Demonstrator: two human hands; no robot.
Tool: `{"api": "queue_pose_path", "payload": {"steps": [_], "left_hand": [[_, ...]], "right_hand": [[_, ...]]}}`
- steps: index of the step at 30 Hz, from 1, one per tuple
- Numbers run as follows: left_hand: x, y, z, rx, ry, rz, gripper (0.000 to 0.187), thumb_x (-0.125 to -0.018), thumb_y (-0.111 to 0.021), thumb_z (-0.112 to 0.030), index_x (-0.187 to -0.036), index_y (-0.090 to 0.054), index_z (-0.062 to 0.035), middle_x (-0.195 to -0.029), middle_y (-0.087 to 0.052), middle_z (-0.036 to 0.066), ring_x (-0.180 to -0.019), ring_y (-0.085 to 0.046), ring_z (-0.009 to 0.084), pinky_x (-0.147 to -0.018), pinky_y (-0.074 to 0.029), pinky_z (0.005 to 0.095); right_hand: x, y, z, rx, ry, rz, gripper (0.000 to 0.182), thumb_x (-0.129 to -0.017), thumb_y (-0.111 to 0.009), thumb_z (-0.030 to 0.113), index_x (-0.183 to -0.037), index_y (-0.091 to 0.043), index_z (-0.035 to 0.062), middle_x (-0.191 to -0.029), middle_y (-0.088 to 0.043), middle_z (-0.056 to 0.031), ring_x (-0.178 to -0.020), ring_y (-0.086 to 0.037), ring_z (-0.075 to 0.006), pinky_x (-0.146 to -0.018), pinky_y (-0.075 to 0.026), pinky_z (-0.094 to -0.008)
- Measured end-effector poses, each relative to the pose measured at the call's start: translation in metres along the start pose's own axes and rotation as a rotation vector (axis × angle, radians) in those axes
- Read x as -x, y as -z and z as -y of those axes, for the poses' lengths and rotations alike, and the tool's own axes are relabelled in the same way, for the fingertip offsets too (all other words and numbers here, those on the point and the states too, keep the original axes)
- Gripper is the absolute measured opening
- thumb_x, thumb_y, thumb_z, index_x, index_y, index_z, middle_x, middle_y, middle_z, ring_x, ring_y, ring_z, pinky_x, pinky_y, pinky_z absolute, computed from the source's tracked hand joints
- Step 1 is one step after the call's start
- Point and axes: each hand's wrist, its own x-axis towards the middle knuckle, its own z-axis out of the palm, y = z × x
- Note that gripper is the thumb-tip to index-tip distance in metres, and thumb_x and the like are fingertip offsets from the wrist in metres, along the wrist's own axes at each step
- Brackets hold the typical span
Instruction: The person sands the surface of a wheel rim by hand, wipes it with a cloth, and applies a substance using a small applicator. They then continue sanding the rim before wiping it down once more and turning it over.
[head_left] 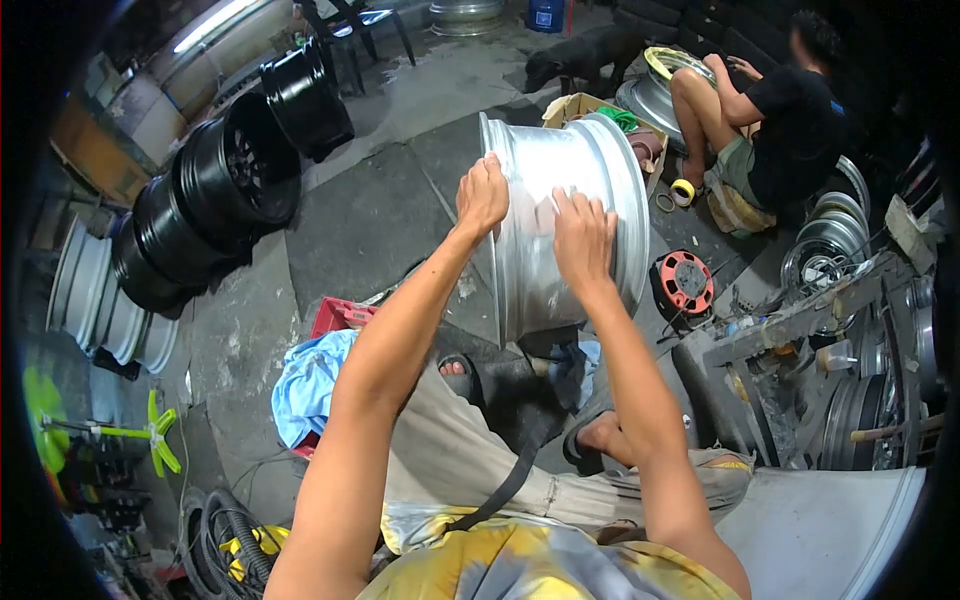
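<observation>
A silver wheel rim [545, 270] stands in front of me between my feet, its polished barrel facing me. My left hand [483, 195] is wrapped over the left flange and grips its edge. Flat against the upper middle of the barrel lies my right hand [584, 235], its fingers spread and slightly blurred. A greyish-brown patch shows on the metal beside those fingertips; whether it is a pad or a reflection I cannot tell. Below the rim, a dark and light-blue cloth [578, 375] lies on the floor.
Left stand black wheel rims [205, 180] and silver rims [100, 290]. A light-blue cloth [310, 385] drapes a red crate [340, 315]. Right are a red-and-black cable reel [685, 282] and a metal rack [790, 330]. A person [780, 120] sits by another rim; a black dog [590, 58] stands nearby.
</observation>
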Motion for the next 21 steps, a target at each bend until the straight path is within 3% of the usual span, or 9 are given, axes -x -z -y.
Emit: {"api": "queue_pose_path", "payload": {"steps": [3, 5, 8, 9, 10, 12, 13, 16, 21], "left_hand": [[-0.004, -0.002, 0.001, -0.003, -0.004, -0.014, 0.062, -0.107, -0.026, -0.040, -0.111, -0.067, 0.0074, -0.115, -0.066, 0.036, -0.114, -0.060, 0.0541, -0.098, -0.044, 0.0573], [-0.002, -0.005, 0.004, -0.006, -0.007, -0.005, 0.063, -0.107, -0.026, -0.040, -0.111, -0.066, 0.0078, -0.114, -0.066, 0.037, -0.113, -0.061, 0.0542, -0.099, -0.044, 0.0573], [-0.004, -0.002, -0.002, 0.019, 0.006, -0.011, 0.063, -0.107, -0.026, -0.040, -0.112, -0.066, 0.0083, -0.115, -0.066, 0.037, -0.113, -0.061, 0.0544, -0.099, -0.044, 0.0576], [-0.004, -0.002, -0.002, 0.006, 0.009, -0.021, 0.063, -0.108, -0.026, -0.040, -0.113, -0.066, 0.0083, -0.115, -0.066, 0.037, -0.113, -0.061, 0.0545, -0.099, -0.045, 0.0575], [-0.004, -0.003, -0.002, -0.007, 0.012, -0.029, 0.062, -0.108, -0.026, -0.039, -0.113, -0.066, 0.0083, -0.115, -0.066, 0.037, -0.113, -0.061, 0.0546, -0.099, -0.045, 0.0574], [-0.003, -0.003, -0.001, -0.005, 0.018, -0.035, 0.062, -0.108, -0.026, -0.039, -0.113, -0.066, 0.0082, -0.114, -0.066, 0.037, -0.113, -0.061, 0.0548, -0.099, -0.045, 0.0574], [-0.003, -0.004, -0.002, -0.008, 0.024, -0.035, 0.062, -0.108, -0.026, -0.039, -0.113, -0.066, 0.0080, -0.114, -0.066, 0.037, -0.113, -0.061, 0.0550, -0.099, -0.045, 0.0574], [-0.002, -0.003, -0.001, -0.031, -0.003, -0.043, 0.062, -0.108, -0.026, -0.039, -0.114, -0.066, 0.0077, -0.114, -0.067, 0.037, -0.112, -0.062, 0.0543, -0.099, -0.046, 0.0574], [-0.002, -0.004, 0.001, -0.043, -0.006, -0.016, 0.062, -0.107, -0.026, -0.039, -0.114, -0.066, 0.0076, -0.114, -0.067, 0.036, -0.112, -0.062, 0.0545, -0.099, -0.045, 0.0581]], "right_hand": [[0.060, 0.018, 0.003, -0.071, 0.008, 0.012, 0.033, -0.087, -0.066, 0.009, -0.120, -0.069, 0.0075, -0.092, -0.060, -0.0065, -0.091, -0.057, -0.0283, -0.082, -0.039, -0.0449], [0.092, 0.033, 0.000, -0.223, 0.008, 0.136, 0.022, -0.082, -0.069, 0.010, -0.104, -0.073, 0.0084, -0.092, -0.058, -0.0071, -0.089, -0.056, -0.0283, -0.080, -0.040, -0.0439], [0.079, 0.050, -0.005, -0.326, 0.013, 0.137, 0.013, -0.078, -0.069, 0.011, -0.090, -0.073, 0.0067, -0.091, -0.055, -0.0083, -0.087, -0.053, -0.0285, -0.077, -0.042, -0.0427], [0.069, 0.052, -0.005, -0.351, 0.011, 0.118, 0.010, -0.077, -0.067, 0.011, -0.082, -0.072, 0.0031, -0.103, -0.061, -0.0111, -0.085, -0.059, -0.0302, -0.076, -0.048, -0.0447], [0.059, 0.055, -0.006, -0.351, 0.016, 0.115, 0.010, -0.077, -0.067, 0.011, -0.082, -0.072, 0.0031, -0.103, -0.061, -0.0111, -0.085, -0.059, -0.0302, -0.076, -0.048, -0.0447], [0.044, 0.061, -0.009, -0.425, -0.056, 0.299, 0.015, -0.077, -0.065, 0.012, -0.081, -0.072, 0.0003, -0.123, -0.064, -0.0145, -0.088, -0.067, -0.0332, -0.078, -0.053, -0.0462], [0.038, 0.061, -0.011, -0.399, -0.046, 0.308, 0.019, -0.076, -0.065, 0.016, -0.076, -0.072, -0.0016, -0.142, -0.059, -0.0155, -0.089, -0.072, -0.0359, -0.079, -0.056, -0.0466], [0.018, 0.067, -0.010, -0.295, -0.085, 0.512, 0.023, -0.074, -0.065, 0.018, -0.076, -0.075, -0.0020, -0.147, -0.058, -0.0137, -0.093, -0.072, -0.0369, -0.085, -0.056, -0.0450], [-0.020, 0.051, -0.016, -0.239, -0.037, 0.509, 0.030, -0.072, -0.065, 0.022, -0.081, -0.079, -0.0038, -0.151, -0.055, -0.0096, -0.092, -0.073, -0.0385, -0.089, -0.056, -0.0444]]}}
